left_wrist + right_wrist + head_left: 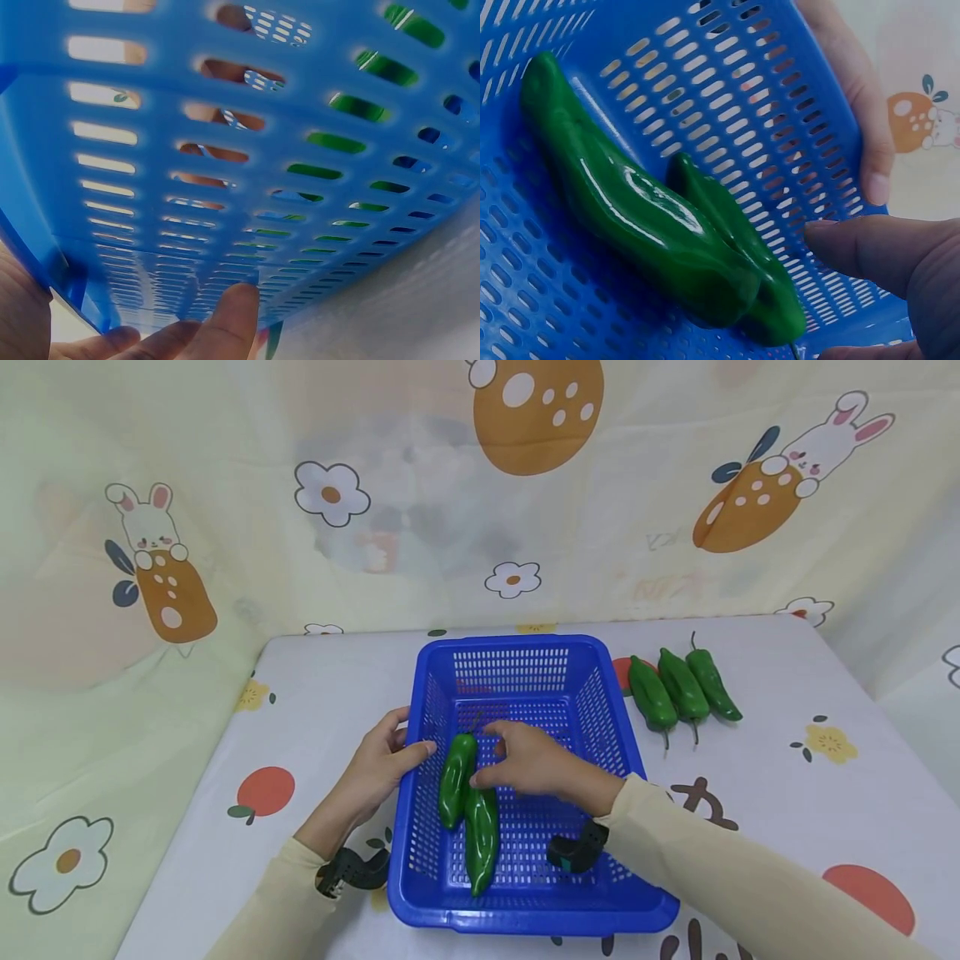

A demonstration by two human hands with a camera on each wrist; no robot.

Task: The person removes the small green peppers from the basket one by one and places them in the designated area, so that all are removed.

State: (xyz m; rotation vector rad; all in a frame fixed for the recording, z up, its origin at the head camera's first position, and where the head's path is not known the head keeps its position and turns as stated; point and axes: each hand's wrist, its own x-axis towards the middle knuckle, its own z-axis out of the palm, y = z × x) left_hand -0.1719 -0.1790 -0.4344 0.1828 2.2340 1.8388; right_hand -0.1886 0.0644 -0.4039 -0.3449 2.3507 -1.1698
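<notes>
Right sleeve (720, 860) foremost, I read the right hand (534, 762) nearer, fingers (504, 729) parted, empty; rear pepper (455, 781) lies left, front pepper (482, 839) bodyward, long axes fore-aft. Left hand (378, 766) grips the basket (525, 921).

Rabbit-print backdrop (435, 485) behind fruit-print tablecloth (330, 693)

I have room in the basket (525, 920) right of its peppers (482, 843); the right wall (602, 722) and right hand (536, 762) obstruct.
</notes>
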